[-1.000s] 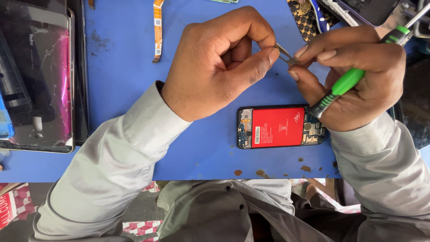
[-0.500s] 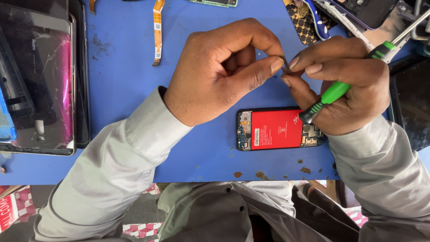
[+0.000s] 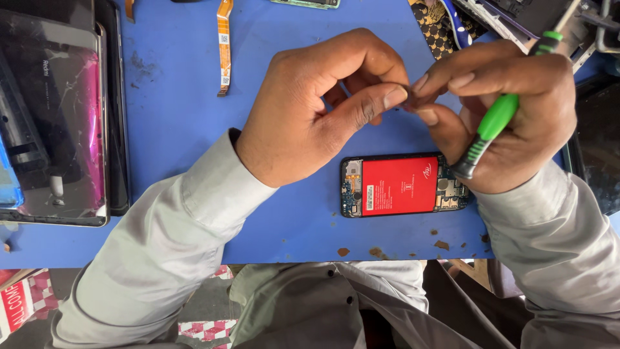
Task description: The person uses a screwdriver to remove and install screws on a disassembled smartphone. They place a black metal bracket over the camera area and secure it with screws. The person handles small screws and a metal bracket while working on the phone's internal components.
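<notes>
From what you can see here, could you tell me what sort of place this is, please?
Most likely a phone repair bench. An opened phone with a red battery lies on the blue table, the right hand holds a green screwdriver, and loose ribbon cables lie nearby.

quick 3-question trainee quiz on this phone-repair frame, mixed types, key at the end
1. True or false: the opened phone with the red battery lies on the blue table, below both hands.
2. Which hand grips the green-handled screwdriver? A) left hand B) right hand C) neither
3. Fill in: the orange flex cable lies toward the ____ edge of the table, beyond the left hand.

Key:
1. True
2. B: the right hand has it tucked in the palm while its fingertips meet the left hand's.
3. far
</notes>
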A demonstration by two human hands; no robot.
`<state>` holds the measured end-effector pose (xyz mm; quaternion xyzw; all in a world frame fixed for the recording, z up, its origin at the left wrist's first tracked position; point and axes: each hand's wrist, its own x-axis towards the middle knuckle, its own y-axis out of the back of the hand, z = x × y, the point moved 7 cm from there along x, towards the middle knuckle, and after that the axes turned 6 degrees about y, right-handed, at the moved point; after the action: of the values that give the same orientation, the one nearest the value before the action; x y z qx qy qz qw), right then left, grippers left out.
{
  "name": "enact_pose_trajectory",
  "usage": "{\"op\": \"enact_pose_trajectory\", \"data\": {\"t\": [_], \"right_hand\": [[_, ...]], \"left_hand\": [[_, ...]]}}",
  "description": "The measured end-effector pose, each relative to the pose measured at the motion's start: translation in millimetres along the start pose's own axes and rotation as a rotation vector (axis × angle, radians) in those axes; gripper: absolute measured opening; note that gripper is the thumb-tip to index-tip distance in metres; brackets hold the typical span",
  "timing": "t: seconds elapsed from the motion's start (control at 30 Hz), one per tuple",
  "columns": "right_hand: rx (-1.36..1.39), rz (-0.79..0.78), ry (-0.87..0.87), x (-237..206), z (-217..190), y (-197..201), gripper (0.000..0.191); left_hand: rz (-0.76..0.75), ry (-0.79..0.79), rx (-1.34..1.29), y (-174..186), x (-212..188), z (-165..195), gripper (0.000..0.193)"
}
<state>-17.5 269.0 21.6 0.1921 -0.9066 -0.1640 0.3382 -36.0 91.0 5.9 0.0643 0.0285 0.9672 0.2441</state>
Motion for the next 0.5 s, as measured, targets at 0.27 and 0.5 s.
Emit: {"op": "enact_pose_trajectory", "data": {"t": [0.27,0.5], "right_hand": [[0.114,0.022,-0.222,-8.9,13.1,0.8,0.043],[0.281,0.038,-0.279,-11.7,19.7,-0.6,0.044]], "left_hand": [[-0.027,0.057,-0.187,-9.7,1.6,-6.2,0.006],[-0.063,0.128,-0.227,-12.1,1.5,-16.1,0.012]]}}
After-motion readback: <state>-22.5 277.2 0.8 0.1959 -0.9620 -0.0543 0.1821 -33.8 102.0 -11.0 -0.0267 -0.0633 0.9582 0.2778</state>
